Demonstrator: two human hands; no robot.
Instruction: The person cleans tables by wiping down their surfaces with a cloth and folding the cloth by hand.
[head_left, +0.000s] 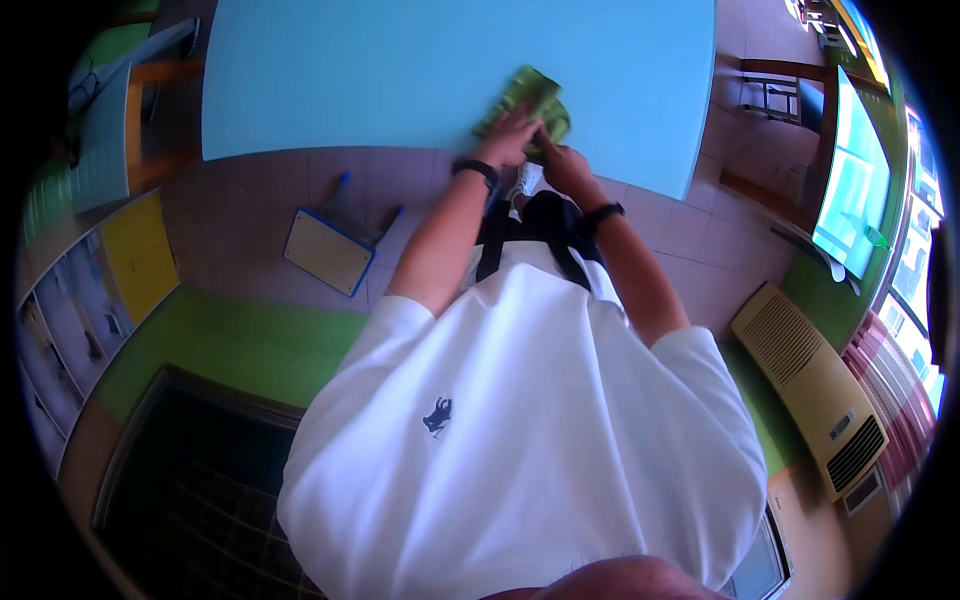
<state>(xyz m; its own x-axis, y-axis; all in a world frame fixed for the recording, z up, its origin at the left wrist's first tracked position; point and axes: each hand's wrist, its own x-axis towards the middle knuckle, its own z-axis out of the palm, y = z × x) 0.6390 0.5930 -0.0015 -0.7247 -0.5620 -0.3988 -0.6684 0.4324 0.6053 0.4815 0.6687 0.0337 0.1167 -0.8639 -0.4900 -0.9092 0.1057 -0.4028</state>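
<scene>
A crumpled green cloth (529, 88) lies on the light-blue tabletop (360, 75), close to its near edge. My left hand (510, 137) holds the cloth down against the table with its fingers spread over it. Close against it, my right hand (568, 169) grips the near right part of the cloth with curled fingers. The two hands touch or nearly touch at the fingertips. Both hands and the cloth are a little blurred, and the cloth's underside is hidden. Each wrist wears a dark band.
A small blue-rimmed stool (330, 251) stands on the tiled floor (247, 195) to the left. Farther left is a shelf unit with a yellow panel (139, 251). At right are another table (851, 187), a beige floor-standing air conditioner (810, 382) and windows with a checked curtain (892, 382).
</scene>
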